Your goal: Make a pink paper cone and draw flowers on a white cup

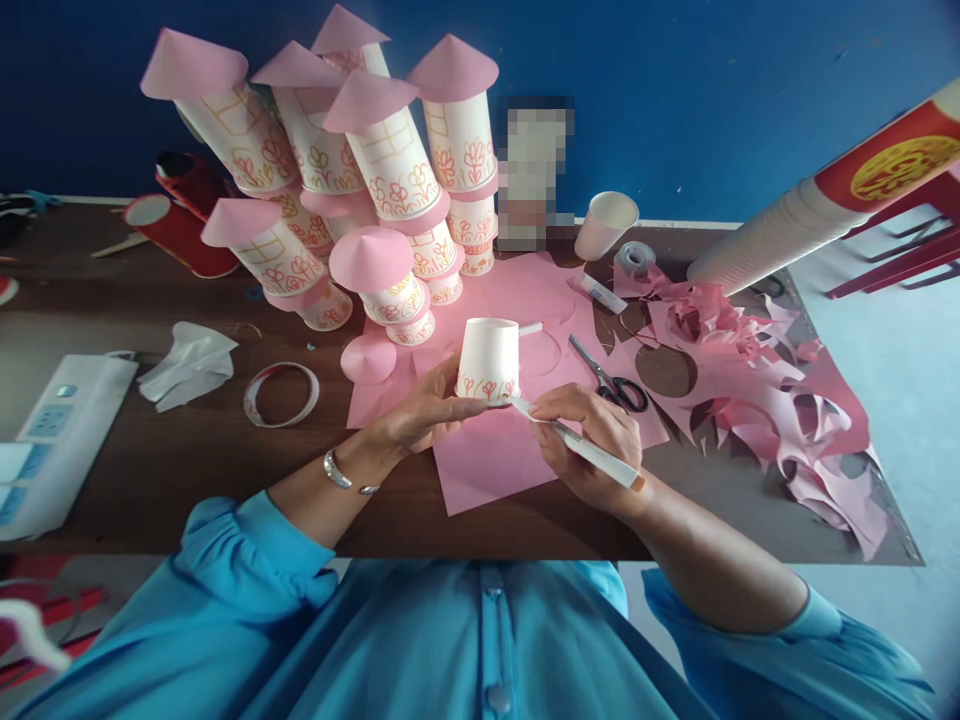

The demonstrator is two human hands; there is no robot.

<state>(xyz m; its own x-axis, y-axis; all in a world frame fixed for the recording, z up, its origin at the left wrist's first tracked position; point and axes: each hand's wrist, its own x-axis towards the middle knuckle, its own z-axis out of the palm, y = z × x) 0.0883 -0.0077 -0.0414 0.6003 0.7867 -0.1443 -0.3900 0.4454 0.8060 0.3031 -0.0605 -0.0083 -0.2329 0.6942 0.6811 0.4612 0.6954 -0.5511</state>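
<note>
My left hand [431, 408] grips an upside-down white paper cup [489, 352] from its left side, with the thumb along the lower rim. Red and yellow flowers are drawn near that rim. In my right hand [592, 440] is a slim white craft knife [600, 455], its thin tip pointing left and meeting or nearly meeting the cup's lower right rim. Under both hands lie pink paper sheets [480, 470]. Black-handled scissors [619, 388] rest just beyond my right hand. A pink paper cone [368, 358] lies beyond my left wrist.
Several paper-cup towers with pink cone roofs [454, 70] stand at the back left. To the left are a tape roll [281, 395], crumpled tissue [191, 365] and a white power strip [71, 440]. Pink scraps [817, 430], a glue tube [602, 294] and a long cup stack [780, 235] occupy the right.
</note>
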